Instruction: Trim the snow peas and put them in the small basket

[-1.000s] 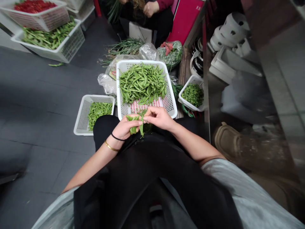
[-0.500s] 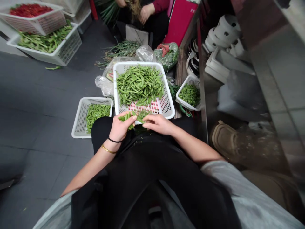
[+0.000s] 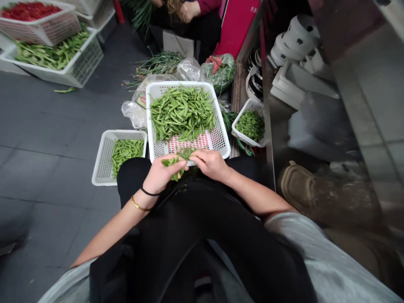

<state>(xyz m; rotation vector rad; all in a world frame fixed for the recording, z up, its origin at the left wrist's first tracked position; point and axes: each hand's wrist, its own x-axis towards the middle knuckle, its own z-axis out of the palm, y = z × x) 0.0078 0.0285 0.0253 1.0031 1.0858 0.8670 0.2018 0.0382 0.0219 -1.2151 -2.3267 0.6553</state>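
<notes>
My left hand [image 3: 161,174] is closed around several green pea pods [image 3: 175,167], which stick out between thumb and fingers. Close by on its right, my right hand [image 3: 212,164] has thumb and forefinger pinched together; whatever is between them is too small to make out. Both hands are over my lap at the near rim of a large white basket [image 3: 224,141]. A heap of pea pods [image 3: 183,111] fills the back of that basket, and small green trimmings [image 3: 185,152] lie at its near edge.
Left of my knee, a smaller white basket [image 3: 101,162] holds more pods. A basket of chopped greens [image 3: 251,126] stands to the right, beside a metal-edged shelf. Bagged vegetables [image 3: 221,71] and spring onions [image 3: 160,63] lie beyond; another person's hand [image 3: 189,11] shows there.
The pod that was between my two hands no longer shows there. My right hand's fingers have drawn into a tighter pinch. The view has shifted slightly.
</notes>
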